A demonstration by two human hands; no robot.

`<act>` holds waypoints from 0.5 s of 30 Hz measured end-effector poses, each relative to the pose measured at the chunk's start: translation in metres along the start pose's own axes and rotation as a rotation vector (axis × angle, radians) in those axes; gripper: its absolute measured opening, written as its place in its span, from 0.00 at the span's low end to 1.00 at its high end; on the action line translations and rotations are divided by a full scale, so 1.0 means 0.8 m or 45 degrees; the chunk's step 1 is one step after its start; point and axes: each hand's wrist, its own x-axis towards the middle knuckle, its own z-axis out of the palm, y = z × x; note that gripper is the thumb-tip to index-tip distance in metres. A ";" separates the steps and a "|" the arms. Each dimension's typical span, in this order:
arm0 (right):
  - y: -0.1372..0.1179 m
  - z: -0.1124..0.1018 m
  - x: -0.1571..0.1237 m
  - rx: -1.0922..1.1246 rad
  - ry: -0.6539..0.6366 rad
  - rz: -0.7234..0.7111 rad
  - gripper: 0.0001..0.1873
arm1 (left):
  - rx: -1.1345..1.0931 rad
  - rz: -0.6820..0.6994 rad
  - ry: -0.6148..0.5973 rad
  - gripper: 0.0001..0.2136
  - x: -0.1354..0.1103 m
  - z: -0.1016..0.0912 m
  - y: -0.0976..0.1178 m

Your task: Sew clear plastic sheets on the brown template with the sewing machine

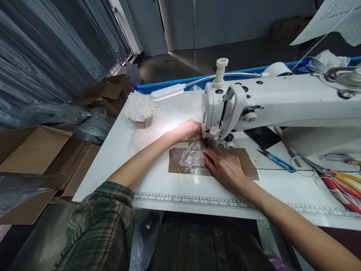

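A sheer, shiny translucent piece of fabric (pixel 194 155) lies under the sewing machine's (pixel 210 113) needle area, over a brown patch (pixel 248 163) on the bed. On its far side, my left hand (pixel 189 131) has its fingers closed together at the fabric's upper edge; the fingertips are partly hidden beside the machine head. From the near right, my right hand (pixel 225 165) pinches the fabric's right edge between thumb and bent fingers, just in front of the presser foot. The needle itself cannot be made out.
A white lace bundle (pixel 141 107) sits at the table's back left, near a lamp (pixel 168 92). Blue thread snips (pixel 278 160), scissors (pixel 344 180) and a screwdriver-like tool lie right. A ruler strip (pixel 191 200) runs along the front edge. Cardboard boxes (pixel 36 150) stand left.
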 end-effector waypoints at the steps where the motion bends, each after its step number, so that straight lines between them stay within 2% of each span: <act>1: 0.002 0.000 -0.001 -0.017 0.007 -0.023 0.17 | 0.031 0.019 0.040 0.08 0.000 0.003 -0.003; 4: 0.010 0.000 -0.002 -0.024 0.011 -0.041 0.19 | 0.096 0.044 0.231 0.09 -0.022 0.006 -0.005; 6: 0.014 0.002 -0.001 0.000 0.024 -0.048 0.19 | 0.050 0.172 0.365 0.09 -0.050 0.007 0.003; 8: 0.018 0.005 -0.001 0.032 0.059 -0.063 0.20 | -0.101 0.406 0.326 0.09 -0.077 0.008 0.016; 10: 0.021 0.009 0.000 0.052 0.090 -0.084 0.20 | -0.163 0.550 0.240 0.09 -0.096 0.013 0.029; 12: 0.023 0.009 0.001 0.060 0.096 -0.106 0.20 | -0.090 0.549 0.248 0.07 -0.103 0.022 0.040; 15: 0.027 0.003 0.005 0.093 0.048 -0.149 0.20 | 0.075 0.486 0.326 0.10 -0.097 0.037 0.049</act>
